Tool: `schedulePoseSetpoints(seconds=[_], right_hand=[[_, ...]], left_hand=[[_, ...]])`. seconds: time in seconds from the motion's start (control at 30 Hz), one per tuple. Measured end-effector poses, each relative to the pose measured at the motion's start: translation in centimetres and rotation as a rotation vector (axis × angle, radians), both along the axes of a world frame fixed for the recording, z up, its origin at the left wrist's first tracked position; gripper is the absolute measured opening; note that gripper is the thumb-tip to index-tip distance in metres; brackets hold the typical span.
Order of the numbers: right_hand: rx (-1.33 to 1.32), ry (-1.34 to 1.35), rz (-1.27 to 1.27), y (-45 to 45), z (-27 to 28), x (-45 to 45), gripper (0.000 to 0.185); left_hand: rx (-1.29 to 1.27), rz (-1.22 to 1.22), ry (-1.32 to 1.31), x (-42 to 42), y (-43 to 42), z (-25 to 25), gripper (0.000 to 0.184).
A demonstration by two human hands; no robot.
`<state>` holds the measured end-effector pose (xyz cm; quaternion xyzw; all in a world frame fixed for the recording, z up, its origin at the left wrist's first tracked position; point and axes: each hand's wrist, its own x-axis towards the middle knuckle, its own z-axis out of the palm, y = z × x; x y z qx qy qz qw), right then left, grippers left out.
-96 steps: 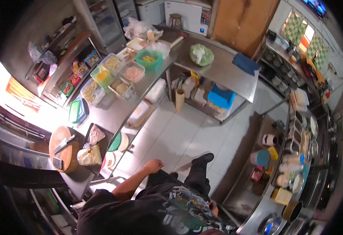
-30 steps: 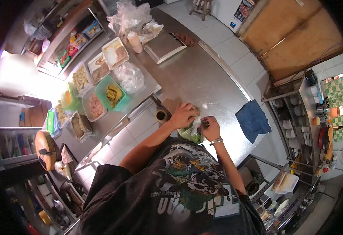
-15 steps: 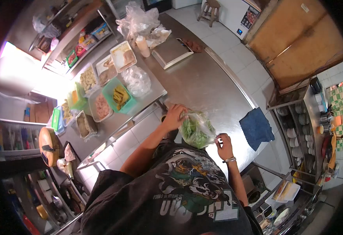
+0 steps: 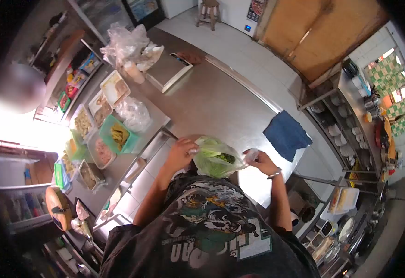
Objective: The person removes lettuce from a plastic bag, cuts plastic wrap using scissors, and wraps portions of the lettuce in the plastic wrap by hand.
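A clear plastic bag of green leaves [image 4: 216, 157] lies at the near edge of the steel table [image 4: 221, 106], close to my shirt. Its mouth is spread and leafy greens show inside. My left hand [image 4: 180, 155] grips the bag's left edge with closed fingers. On the other side, my right hand [image 4: 259, 162] pinches the bunched plastic at the bag's right edge; a bracelet is on that wrist. A folded blue cloth [image 4: 287, 135] lies to the right of the bag.
At left are a teal container [image 4: 118, 134], a tub of pink meat [image 4: 101, 150], trays, a squeeze bottle [image 4: 134, 73] and crumpled plastic bags [image 4: 126, 44]. A flat scale-like device [image 4: 169, 72] sits farther back. A round chopping board [image 4: 58, 208] is lower left; dish shelves [image 4: 336, 120] stand right.
Both hands have moved apart and the bag's mouth is now pulled wide, with the greens showing inside. The view has shifted, so the table's things sit farther left.
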<state>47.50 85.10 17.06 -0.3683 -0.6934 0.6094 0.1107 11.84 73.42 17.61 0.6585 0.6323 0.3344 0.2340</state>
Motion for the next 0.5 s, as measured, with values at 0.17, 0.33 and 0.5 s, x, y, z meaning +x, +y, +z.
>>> schedulePoseSetpoints(seconds=[0.17,0.33,0.5], right_hand=[[0.533,-0.483,-0.460,7.6,-9.0,10.1,0.091],[0.682,-0.961,-0.609,9.9,-15.9,14.2,0.099],[0.470,-1.042,-0.645,10.8,-19.5,11.2,0.046]], left_hand=[[-0.068,-0.084,-0.243,2.3,-2.0,4.5,0.023],[-0.072,-0.097,-0.178,2.9,-2.8,5.0,0.025],[-0.102,0.019,-0.190,4.1,-4.1,5.9,0.021]])
